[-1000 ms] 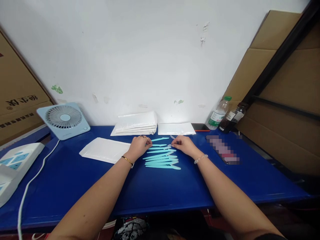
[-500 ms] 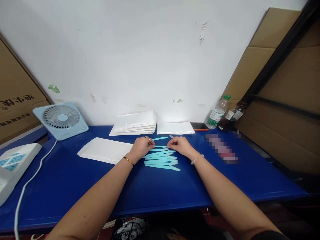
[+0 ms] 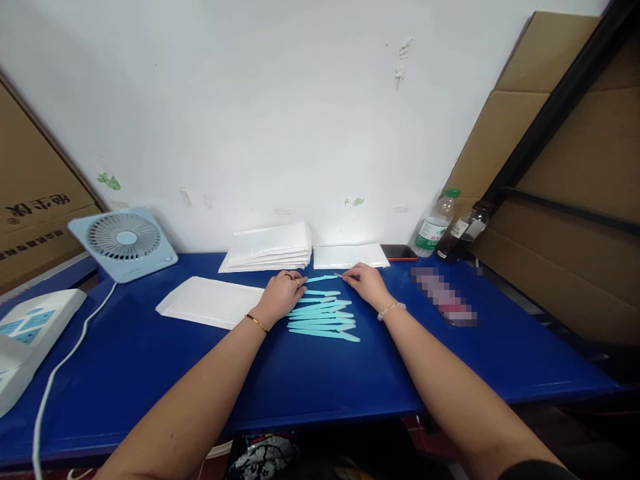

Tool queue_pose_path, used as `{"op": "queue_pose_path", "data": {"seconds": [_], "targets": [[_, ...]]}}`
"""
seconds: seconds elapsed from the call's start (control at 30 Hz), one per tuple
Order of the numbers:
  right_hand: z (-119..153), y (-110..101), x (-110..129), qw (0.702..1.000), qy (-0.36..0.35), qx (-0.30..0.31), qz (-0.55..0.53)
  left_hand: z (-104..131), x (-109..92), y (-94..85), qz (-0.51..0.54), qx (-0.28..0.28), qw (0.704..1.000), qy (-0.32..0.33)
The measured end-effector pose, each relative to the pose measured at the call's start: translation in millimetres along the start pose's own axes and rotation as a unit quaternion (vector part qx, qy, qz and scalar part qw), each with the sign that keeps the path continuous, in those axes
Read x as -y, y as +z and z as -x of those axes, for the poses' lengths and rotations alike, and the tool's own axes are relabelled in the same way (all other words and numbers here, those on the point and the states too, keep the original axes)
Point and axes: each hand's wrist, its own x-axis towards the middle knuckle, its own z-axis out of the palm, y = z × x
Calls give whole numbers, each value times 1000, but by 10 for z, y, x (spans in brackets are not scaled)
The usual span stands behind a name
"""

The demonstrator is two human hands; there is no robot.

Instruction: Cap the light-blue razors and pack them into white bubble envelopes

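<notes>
A: How would that far turquoise eyebrow razor handle?

B: Light and fairly stiff, I'd judge, with smooth plastic that may slip a little. The thin right end is probably the delicate part, so take the handle, at left.

A: And the small clear blade cap?

B: Next to weightless and easily dropped; a fingertip pinch suits it.

A: Where's the razor against each grip?

B: Between the hands, beyond the other turquoise razors on the tabletop. Its left end runs into the fingertips of the left hand; its right end is just beside the cap, left of the right hand.

A: How closed are they?

B: The left fingers look pinched on the handle, though they partly hide it. The right thumb and forefinger are nearly together, cap between them. Whether cap and razor touch, I can't tell.
</notes>
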Motion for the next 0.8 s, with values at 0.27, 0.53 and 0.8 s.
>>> {"op": "queue_pose_path", "data": {"seconds": [0.27, 0.53, 0.8], "targets": [[6, -10, 8, 999, 14, 9, -31, 40, -39, -23, -7, 7, 1000, 17], [5, -31, -16, 996, 74, -5, -45, 43, -63, -33, 8, 14, 1000, 19], [8, -35, 8, 992, 109, 22, -63, 50, -51, -22, 11, 13, 999, 41]]}}
